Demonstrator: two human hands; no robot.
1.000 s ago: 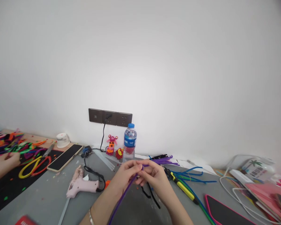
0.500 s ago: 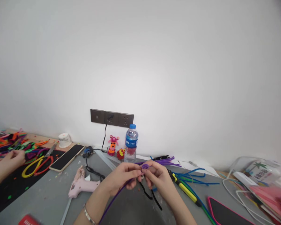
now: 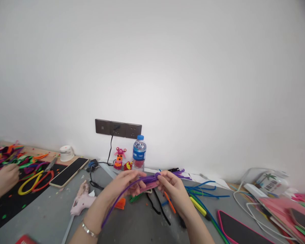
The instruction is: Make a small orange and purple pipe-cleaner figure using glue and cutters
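Observation:
My right hand pinches the small coiled end of a purple pipe cleaner between thumb and fingertips. The pipe cleaner's long tail bends left and down past my left wrist. My left hand is loosely curled around this tail, a short way left of the coil. Behind and between the hands lies a bundle of purple pipe cleaners, with pink pieces beneath. Two black pieces lie on the table just below, and an orange strip is beside my right hand.
A pink glue gun, phone and scissors lie left. Another person's hand is at the far left. A water bottle and a small figure stand by the wall. Blue pipe cleaners and a yellow-black cutter lie right.
My left hand has moved left from the coil along the tail, and its pinch has loosened. My right hand keeps the coil. The pink and orange pieces now show between the hands.

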